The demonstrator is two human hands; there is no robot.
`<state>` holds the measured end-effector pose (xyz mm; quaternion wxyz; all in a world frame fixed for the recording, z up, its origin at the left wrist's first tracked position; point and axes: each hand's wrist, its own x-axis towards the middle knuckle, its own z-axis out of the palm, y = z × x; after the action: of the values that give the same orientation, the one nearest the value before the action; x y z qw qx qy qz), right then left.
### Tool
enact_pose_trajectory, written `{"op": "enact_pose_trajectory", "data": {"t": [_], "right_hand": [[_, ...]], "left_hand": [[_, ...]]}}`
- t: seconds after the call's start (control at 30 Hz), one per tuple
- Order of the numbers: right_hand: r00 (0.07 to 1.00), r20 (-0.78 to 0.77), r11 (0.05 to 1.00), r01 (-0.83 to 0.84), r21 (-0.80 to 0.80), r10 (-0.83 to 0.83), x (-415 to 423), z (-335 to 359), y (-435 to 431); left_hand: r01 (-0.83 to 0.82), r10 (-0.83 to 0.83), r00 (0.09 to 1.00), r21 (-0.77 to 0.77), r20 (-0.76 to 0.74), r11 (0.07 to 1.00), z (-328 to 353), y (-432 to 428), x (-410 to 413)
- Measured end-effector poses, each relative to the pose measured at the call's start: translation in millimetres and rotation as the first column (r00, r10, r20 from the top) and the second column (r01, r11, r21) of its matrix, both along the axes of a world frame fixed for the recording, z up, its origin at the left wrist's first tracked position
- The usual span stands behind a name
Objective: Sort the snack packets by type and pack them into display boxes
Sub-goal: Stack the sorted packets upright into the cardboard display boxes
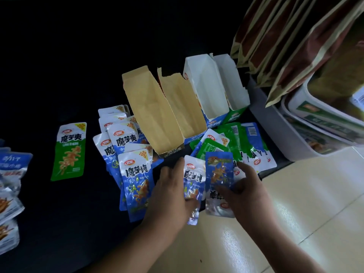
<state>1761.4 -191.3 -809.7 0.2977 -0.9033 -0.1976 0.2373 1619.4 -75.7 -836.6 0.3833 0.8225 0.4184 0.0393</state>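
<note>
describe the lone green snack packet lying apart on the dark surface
The flat green-and-white glossy plastic snack packet lies face up on the dark surface, apart from the blue packet pile to its right. White top with red oval logo, yellow 20% corner and dark characters; green below with an orange food picture. It looks sealed; nothing touches it.

Four open display boxes (pixel 185 107) stand beyond the hands: two brown-lined boxes (pixel 151 115) and two white-lined boxes (pixel 206 89). Two packets are held: an upright blue packet (pixel 194 184) in the left hand (pixel 169 194) and an inverted blue packet (pixel 218 174) in the right hand (pixel 246 186). Left of the left hand, the blue pile (pixel 126 142) shows at least seven packets. Further left lies one green packet (pixel 69 152). Beyond the right hand, the mixed heap (pixel 236 140) overlaps too much to count. Far left — at least three edge packets (pixel 13 168) of another kind.
</note>
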Motion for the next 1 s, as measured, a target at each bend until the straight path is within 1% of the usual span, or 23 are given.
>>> {"op": "enact_pose_trajectory", "data": {"t": [0.07,0.13,0.2,0.27,0.37,0.47,0.53,0.6,0.63,0.7,0.73,0.8,0.87,0.93,1.0], "right_hand": [[1.000,-0.014,0.998,0.014,0.061,-0.013,-4,4,-3],[0.997,-0.063,0.992,0.041,0.122,-0.034,-8,9,-8],[0.980,-0.188,0.973,0.109,0.205,-0.070,-13,16,-9],[0.948,-0.304,0.945,0.181,0.274,-0.094,-17,26,-5],[0.936,-0.347,0.930,0.176,0.322,-0.057,-22,39,4],[0.918,-0.397,0.925,0.141,0.353,0.012,-37,56,20],[0.883,-0.464,0.930,0.111,0.350,0.069,-50,62,27],[0.845,-0.515,0.941,0.041,0.335,0.147,-63,66,35],[0.822,-0.534,0.947,-0.019,0.321,0.198,-69,68,39],[0.795,-0.532,0.940,-0.136,0.314,0.293,-80,70,46],[0.799,-0.508,0.933,-0.177,0.315,0.322,-84,71,50],[0.844,-0.407,0.924,-0.238,0.298,0.349,-88,70,59],[0.878,-0.335,0.924,-0.246,0.295,0.340,-92,70,71],[0.877,-0.370,0.926,-0.186,0.328,0.307,-94,65,82],[0.870,-0.393,0.920,-0.151,0.361,0.297,-96,60,93]], "left_hand": [[-0.121,0.135,0.986,-0.130,0.098,0.984,-2,3,-4],[-0.187,0.234,0.958,-0.260,0.166,0.947,0,7,-8],[-0.203,0.303,0.931,-0.402,0.205,0.893,8,10,-15],[-0.215,0.376,0.895,-0.507,0.238,0.834,22,15,-24],[-0.209,0.490,0.815,-0.632,0.309,0.746,45,25,-42],[-0.167,0.505,0.787,-0.667,0.353,0.726,65,35,-62],[-0.159,0.510,0.788,-0.686,0.346,0.710,72,40,-76],[-0.164,0.484,0.810,-0.663,0.333,0.730,73,42,-91],[-0.163,0.464,0.826,-0.651,0.321,0.741,72,42,-99],[-0.162,0.416,0.865,-0.628,0.281,0.761,68,42,-114],[-0.169,0.395,0.882,-0.609,0.258,0.775,65,43,-121],[-0.189,0.374,0.898,-0.563,0.232,0.804,60,47,-135],[-0.218,0.393,0.889,-0.538,0.234,0.814,58,56,-148],[-0.228,0.412,0.875,-0.534,0.255,0.814,57,65,-158],[-0.231,0.440,0.857,-0.565,0.268,0.792,59,69,-162]]}}
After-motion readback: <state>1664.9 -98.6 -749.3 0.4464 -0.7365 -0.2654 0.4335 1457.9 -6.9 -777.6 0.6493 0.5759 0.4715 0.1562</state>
